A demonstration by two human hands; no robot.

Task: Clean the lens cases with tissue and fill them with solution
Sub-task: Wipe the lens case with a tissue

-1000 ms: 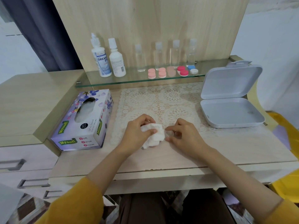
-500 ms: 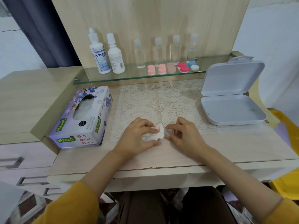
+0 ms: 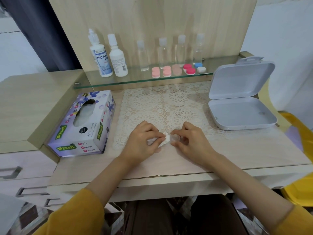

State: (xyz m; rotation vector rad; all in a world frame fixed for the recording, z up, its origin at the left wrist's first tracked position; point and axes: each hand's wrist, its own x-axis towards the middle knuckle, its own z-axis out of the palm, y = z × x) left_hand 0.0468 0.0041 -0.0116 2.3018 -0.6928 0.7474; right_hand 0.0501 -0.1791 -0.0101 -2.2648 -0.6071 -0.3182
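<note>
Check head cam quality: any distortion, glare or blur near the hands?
Head view: wide-angle distortion skews the desk edge and glass shelf; light is soft and even, no harsh glare; the tissue in the left hand is washed out; the clear piece the right hand pinches is too faint to resolve.

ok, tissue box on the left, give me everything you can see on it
The tissue box is a long cardboard carton, lilac with blue flower print and green Mysoft labels; the near end reads Soft Facial Tissue. An oval opening on top shows white tissue inside. It lies flat on the desk, left of the lace mat, skewed. Only the desk seems to touch it; the left hand is apart from it.
</note>
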